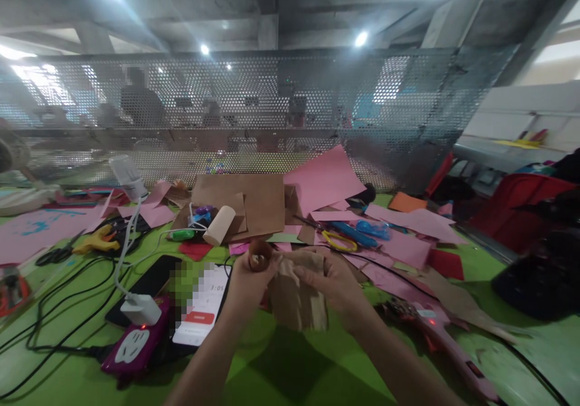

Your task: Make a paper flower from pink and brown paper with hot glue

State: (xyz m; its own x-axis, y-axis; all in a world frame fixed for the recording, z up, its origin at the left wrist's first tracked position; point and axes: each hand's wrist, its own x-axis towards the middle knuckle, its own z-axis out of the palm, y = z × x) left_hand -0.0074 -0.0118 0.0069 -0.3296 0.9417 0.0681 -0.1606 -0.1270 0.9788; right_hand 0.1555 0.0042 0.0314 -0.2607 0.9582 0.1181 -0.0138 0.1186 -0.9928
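Forearms (pixel 203 357), bare, foremost. Left hand (pixel 247 279): pinching brown paper (pixel 290 310), with a brown cup-like piece (pixel 260 257) at its fingertips. Right hand (pixel 338 282): gripping the same paper, held between both sets of fingers. Risks, judged: tearing, if thumbs pull apart; burns, if the wrist meets the glue gun (pixel 448 339), right of the fingers. Containers: cup-like piece, pale contents unclear.

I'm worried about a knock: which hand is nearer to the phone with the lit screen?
Left. The left hand is just right of the lit phone, at the brown paper's left edge; the right hand is farther right, at the paper's opposite edge.
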